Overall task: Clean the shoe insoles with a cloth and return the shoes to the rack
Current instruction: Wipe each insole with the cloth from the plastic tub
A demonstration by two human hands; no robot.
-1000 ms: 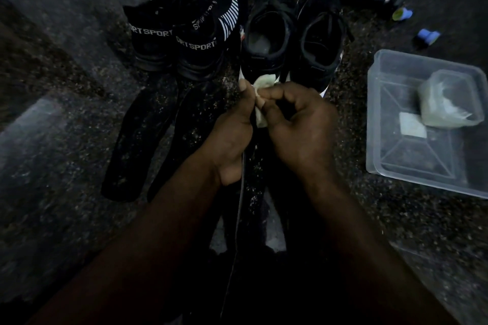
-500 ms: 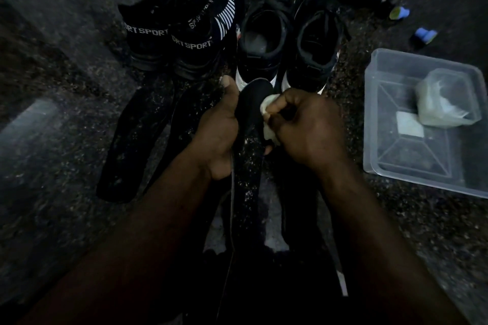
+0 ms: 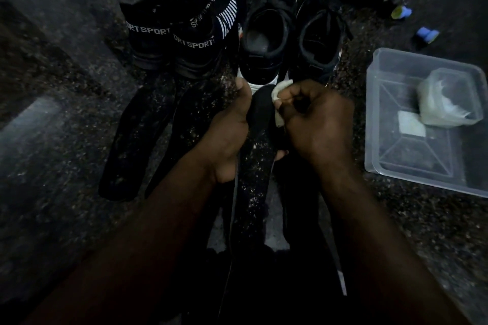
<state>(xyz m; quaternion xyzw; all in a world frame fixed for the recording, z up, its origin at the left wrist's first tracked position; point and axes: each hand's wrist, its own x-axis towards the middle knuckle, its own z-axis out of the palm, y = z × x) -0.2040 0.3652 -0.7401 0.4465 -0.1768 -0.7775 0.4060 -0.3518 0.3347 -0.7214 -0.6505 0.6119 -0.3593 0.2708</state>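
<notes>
I see the insole running lengthwise away from me, far tip toward the shoes. The left hand wraps round its far part. The right hand has its fingers clamped on the cloth at the tip's right edge. I reckon the wipe runs back toward me.

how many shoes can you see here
4, in a row: left SPORT shoe, right SPORT shoe beside it, then white-soled black shoe, then rightmost black shoe. Others may be hidden.

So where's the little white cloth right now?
Head view, centre: the cloth is pinched in the right hand, against the top end of the insole the left hand holds, near the black shoes.
</notes>
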